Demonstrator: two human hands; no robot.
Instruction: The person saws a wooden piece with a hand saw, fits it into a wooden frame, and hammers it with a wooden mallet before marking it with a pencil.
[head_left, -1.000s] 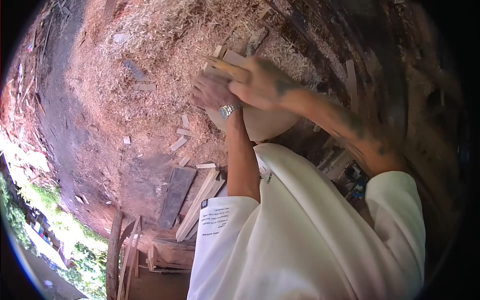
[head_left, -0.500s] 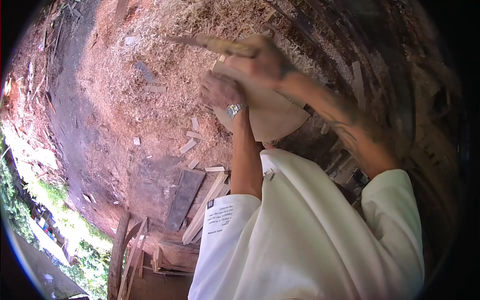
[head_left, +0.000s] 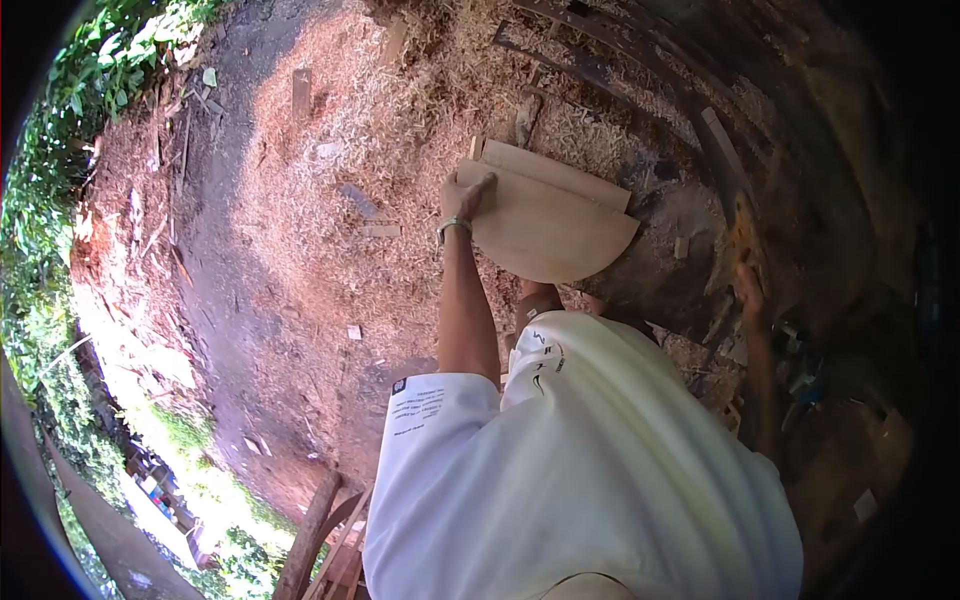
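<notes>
A pale half-round wooden board [head_left: 555, 225] lies in front of me, its curved edge toward my body. My left hand [head_left: 466, 196], with a watch at the wrist, grips the board's left end, thumb on top. Along its straight side shows a narrower pale wooden piece [head_left: 565, 178], with a small block [head_left: 477, 148] at the left corner. Far out to the right, my right hand [head_left: 748, 285] is closed around a long tool with a yellowish, worn wooden part [head_left: 742, 225]; shadow and blur hide its kind.
Wood shavings [head_left: 400, 130] cover the ground ahead and left. Scattered offcuts include a flat piece [head_left: 380, 231] and a grey one [head_left: 358, 200]. Long dark timbers [head_left: 620, 85] lie at the upper right. A log [head_left: 308, 535] and slats stand at the lower left, near green plants [head_left: 110, 60].
My right hand has swung from above the board's far left corner to the far right, carrying the tool. My left hand stays at the board's left end, its thumb now on top.
</notes>
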